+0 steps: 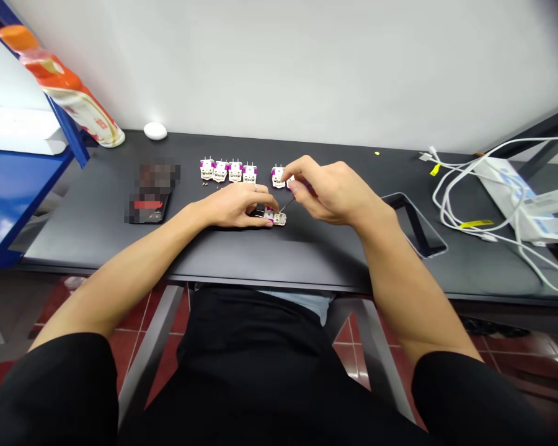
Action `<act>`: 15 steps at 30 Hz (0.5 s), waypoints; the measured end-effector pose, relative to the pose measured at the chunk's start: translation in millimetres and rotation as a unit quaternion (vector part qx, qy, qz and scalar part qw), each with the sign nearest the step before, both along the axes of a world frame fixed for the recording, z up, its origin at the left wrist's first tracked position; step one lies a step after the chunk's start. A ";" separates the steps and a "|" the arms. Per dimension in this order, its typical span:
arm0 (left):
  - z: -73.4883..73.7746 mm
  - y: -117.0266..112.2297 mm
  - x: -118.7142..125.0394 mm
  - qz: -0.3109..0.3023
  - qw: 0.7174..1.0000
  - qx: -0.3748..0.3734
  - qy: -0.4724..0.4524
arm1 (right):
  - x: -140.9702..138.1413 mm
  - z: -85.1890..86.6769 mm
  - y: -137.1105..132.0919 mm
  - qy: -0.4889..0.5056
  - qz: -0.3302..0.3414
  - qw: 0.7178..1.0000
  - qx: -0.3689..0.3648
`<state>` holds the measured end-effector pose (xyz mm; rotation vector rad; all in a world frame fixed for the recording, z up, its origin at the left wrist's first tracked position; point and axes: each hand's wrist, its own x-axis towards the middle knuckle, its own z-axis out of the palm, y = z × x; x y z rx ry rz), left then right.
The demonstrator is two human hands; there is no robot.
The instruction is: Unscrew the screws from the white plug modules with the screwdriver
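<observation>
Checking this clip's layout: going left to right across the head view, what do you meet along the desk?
Blue shelf frame → pixelated dark phone → four white-and-magenta connectors → left hand → right hand → dark-framed glass slab → white cables → white-and-blue box

Left hand (232,206) grips a white plug part (275,217); right hand (331,193) holds a screwdriver (287,204)

Dark counter (74,232): white-and-magenta connector housings (227,171) mid-counter, pixelated phone (151,207) left, dark-framed glass panel (416,226) and white cables (469,198) toward right edge.
</observation>
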<state>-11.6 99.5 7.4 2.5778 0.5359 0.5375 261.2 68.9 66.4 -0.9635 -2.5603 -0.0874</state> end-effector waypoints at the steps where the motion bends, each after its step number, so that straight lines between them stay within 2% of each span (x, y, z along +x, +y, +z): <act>1: 0.0 0.0 0.0 0.001 1.000 0.000 -0.001 | -0.2 0.4 -0.2 0.002 0.004 1.000 0.001; 6: -0.7 0.2 -0.2 0.000 1.000 -0.001 -0.004 | 0.3 4.0 -0.7 0.008 0.041 0.999 -0.025; 12: 0.0 -0.1 0.3 -0.001 1.000 -0.001 -0.015 | -0.3 3.5 -1.6 -0.012 -0.022 0.998 -0.049; 15: 0.7 -0.3 0.5 -0.001 1.000 -0.002 -0.012 | 1.2 3.0 -0.6 -0.010 -0.005 0.999 -0.050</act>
